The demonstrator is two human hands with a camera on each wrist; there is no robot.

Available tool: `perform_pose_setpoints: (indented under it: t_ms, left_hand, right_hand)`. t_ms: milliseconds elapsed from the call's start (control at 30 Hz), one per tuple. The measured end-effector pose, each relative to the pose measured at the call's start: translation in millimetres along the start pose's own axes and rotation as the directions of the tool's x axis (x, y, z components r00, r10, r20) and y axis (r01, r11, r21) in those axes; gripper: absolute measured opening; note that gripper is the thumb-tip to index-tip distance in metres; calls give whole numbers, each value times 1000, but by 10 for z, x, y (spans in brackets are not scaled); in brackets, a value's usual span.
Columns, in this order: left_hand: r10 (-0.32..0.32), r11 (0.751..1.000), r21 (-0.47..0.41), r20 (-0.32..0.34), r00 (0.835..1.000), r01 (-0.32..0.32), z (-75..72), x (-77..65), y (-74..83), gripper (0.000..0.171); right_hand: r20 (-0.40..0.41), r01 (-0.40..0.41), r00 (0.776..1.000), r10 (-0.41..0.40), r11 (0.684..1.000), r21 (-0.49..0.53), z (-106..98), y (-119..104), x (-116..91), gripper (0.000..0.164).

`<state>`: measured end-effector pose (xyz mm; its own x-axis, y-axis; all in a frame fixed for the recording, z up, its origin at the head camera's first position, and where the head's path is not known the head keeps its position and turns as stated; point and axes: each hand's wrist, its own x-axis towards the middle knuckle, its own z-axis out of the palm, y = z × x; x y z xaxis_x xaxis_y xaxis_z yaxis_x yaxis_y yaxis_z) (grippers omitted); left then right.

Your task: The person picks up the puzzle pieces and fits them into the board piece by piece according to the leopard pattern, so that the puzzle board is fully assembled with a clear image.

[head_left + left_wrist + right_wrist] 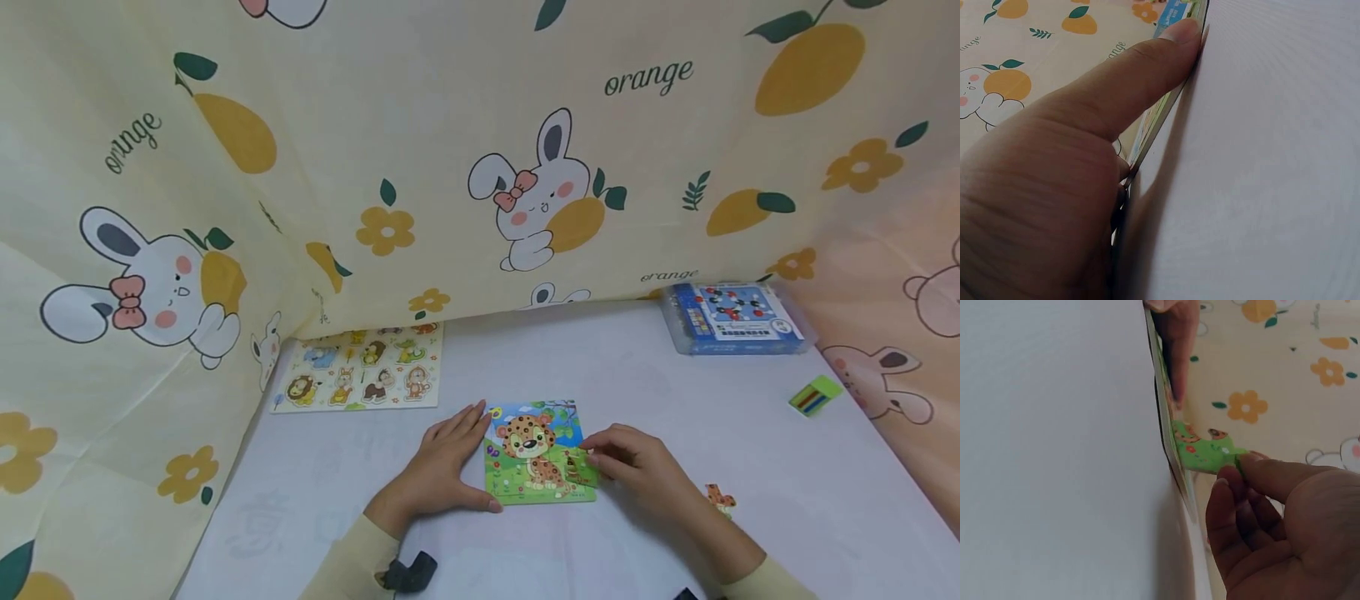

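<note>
A leopard jigsaw puzzle board (517, 497) lies on the white table, with the leopard's face and body showing on it. My left hand (444, 475) rests along the board's left side, fingers stretched toward the top corner and thumb at the lower edge. Over the board's right part, my right hand (637, 462) pinches a green puzzle piece (1204, 453) between thumb and fingertips. The right wrist view shows this piece tilted up, its far end right at the board's surface. To the right, another puzzle piece (720, 498) with orange spotted parts lies beside my right forearm.
A sheet of animal pictures (360, 406) lies at the back left. At the back right stands a blue-labelled plastic box (738, 321), with a small green block (815, 396) with coloured stripes in front of it. A printed curtain (450, 125) hangs behind the table and along its sides.
</note>
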<state>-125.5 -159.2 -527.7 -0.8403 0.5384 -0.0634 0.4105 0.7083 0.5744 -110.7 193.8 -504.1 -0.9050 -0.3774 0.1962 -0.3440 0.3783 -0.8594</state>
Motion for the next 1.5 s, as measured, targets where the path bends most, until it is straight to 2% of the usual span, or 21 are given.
perform_pose_setpoints:
  t_ms: [167, 300, 500, 667, 800, 1000, 1167, 1367, 1500]
  left_hand:
    - [-9, 1000, 12, -2, 1000, 9, 4, 7, -2, 136]
    - [-15, 1000, 10, 4, 1000, 15, 3, 3, 6, 135]
    - [-16, 1000, -3, 1, 1000, 16, 2, -4, 6, 135]
    - [-19, 1000, 12, 5, 1000, 19, -1, 5, -6, 136]
    - [-14, 1000, 8, 1, 1000, 14, 8, 7, -14, 136]
    - [-7, 1000, -7, -5, 1000, 7, 5, -6, -1, 134]
    - [-7, 1000, 1, -4, 1000, 7, 3, -5, 8, 134]
    - [-15, 1000, 11, 0, 1000, 15, 10, 1, 2, 134]
    - [-9, 1000, 3, -6, 1000, 9, 6, -5, 5, 133]
  right_hand:
    - [81, -21, 996, 23, 1000, -21, 58, 15, 97, 16]
    - [143, -15, 989, 29, 995, -95, 93, 26, 142, 18]
    - [168, -27, 984, 58, 983, -183, 138, 18, 150, 23]
    - [170, -33, 983, 67, 981, -192, 153, 9, 139, 15]
    - [166, -1, 986, 35, 979, -203, 151, 20, 127, 15]
    - [211, 109, 976, -56, 963, -247, 152, 32, 109, 26]
    - [226, 140, 970, -86, 961, -236, 152, 24, 96, 33]
    - [235, 230, 956, -177, 947, -225, 147, 32, 82, 40]
    - [233, 246, 953, -193, 942, -228, 141, 46, 75, 42]
